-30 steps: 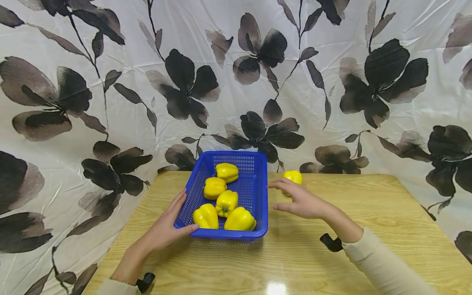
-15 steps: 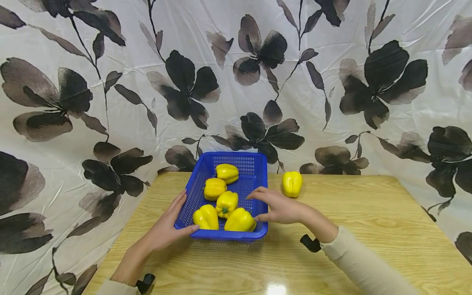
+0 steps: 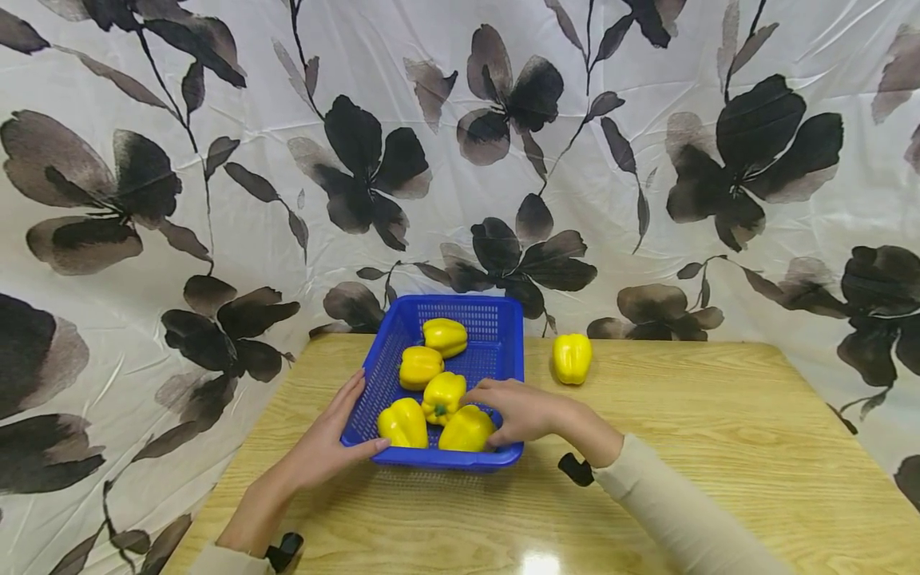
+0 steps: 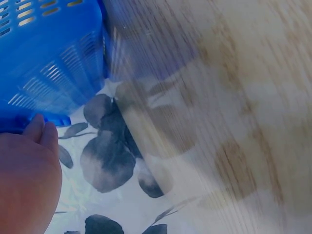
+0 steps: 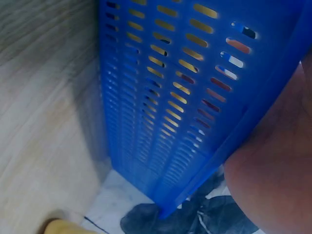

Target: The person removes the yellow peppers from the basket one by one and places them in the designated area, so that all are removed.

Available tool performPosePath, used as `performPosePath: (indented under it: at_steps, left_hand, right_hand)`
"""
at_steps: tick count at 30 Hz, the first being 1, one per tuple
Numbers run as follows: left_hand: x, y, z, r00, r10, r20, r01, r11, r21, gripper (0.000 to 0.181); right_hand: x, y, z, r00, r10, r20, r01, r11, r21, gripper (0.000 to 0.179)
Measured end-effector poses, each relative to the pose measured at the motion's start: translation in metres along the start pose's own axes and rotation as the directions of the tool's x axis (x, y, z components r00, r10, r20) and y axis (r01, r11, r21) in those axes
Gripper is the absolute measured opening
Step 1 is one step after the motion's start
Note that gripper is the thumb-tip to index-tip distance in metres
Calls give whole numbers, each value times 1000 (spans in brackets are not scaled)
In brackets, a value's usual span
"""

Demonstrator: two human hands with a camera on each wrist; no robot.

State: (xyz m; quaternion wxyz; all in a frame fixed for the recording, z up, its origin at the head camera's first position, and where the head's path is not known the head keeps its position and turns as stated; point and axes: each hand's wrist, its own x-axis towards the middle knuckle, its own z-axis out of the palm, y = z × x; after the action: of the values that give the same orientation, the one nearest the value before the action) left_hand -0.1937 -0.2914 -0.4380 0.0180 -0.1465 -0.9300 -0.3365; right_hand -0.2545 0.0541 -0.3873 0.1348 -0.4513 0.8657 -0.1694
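Note:
A blue plastic basket [image 3: 509, 459] stands on the table with several yellow bell peppers in it. My left hand [image 3: 319, 447] holds the basket's near left corner, thumb over the front rim and fingers along the outer left side. In the left wrist view, fingertips [image 4: 48, 131] touch the basket's rim. Reaching over the right rim, my right hand [image 3: 528, 411] has its fingers and thumb around the near right bell pepper [image 3: 463, 431]. The right wrist view shows the basket's slotted outer wall [image 5: 161, 97], which hides the fingertips. Another bell pepper [image 3: 420, 367] lies inside, farther back.
One yellow bell pepper [image 3: 572, 359] sits outside the basket, to its right near the table's back edge. The wooden table [image 3: 704, 423] extends to the right. Behind it hangs a white cloth [image 3: 632, 239] with dark flowers.
My right hand has moved left from beside the outside bell pepper, over the basket's right rim, and down onto the near right bell pepper. My left hand stays on the basket.

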Motion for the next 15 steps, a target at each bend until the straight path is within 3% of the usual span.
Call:
performPosePath:
  at_steps: [10,15]
  left_hand:
    - [0,2,-1,1000,16,0,-16,1000,-5,107]
    - [-1,2,0,1000,11,-1,-11,1000,-1,107]
  right_hand:
    - [14,-7,3,993,98,61,-86,981,-174,66]
    - [17,-5,4,992,114,54,-104,981,-162,66]
